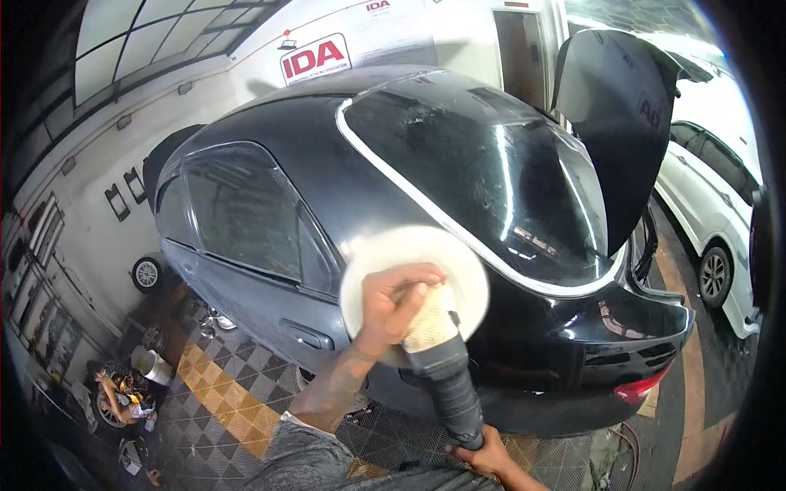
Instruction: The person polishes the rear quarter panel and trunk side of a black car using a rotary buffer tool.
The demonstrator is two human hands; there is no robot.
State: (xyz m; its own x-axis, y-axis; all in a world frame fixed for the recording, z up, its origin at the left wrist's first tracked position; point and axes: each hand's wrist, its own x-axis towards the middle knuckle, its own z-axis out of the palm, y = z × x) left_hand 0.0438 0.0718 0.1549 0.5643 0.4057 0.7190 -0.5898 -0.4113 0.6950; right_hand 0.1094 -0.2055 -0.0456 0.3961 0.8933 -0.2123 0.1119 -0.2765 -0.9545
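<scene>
A rotary polisher (446, 380) with a round white pad (372, 250) is at the rear side panel of a black car (319, 155). My left hand (397, 303) is wrapped over the polisher's cloth-covered head, thumb and fingers closed. Lower down, my right hand (483, 452) grips the rear end of the dark body. The pad looks blurred and overlaps the panel between the side window and the rear glass; whether it touches the paint is partly hidden. White masking tape (393, 188) runs along the edge of the rear glass (483, 164).
The trunk lid (618, 123) stands raised at the right. Beyond it is a white car (704, 188). A bucket (155, 368), a loose wheel (146, 274) and a person (119, 401) are at the left, on checkered floor tiles (237, 393). A hose (630, 450) lies near the rear bumper.
</scene>
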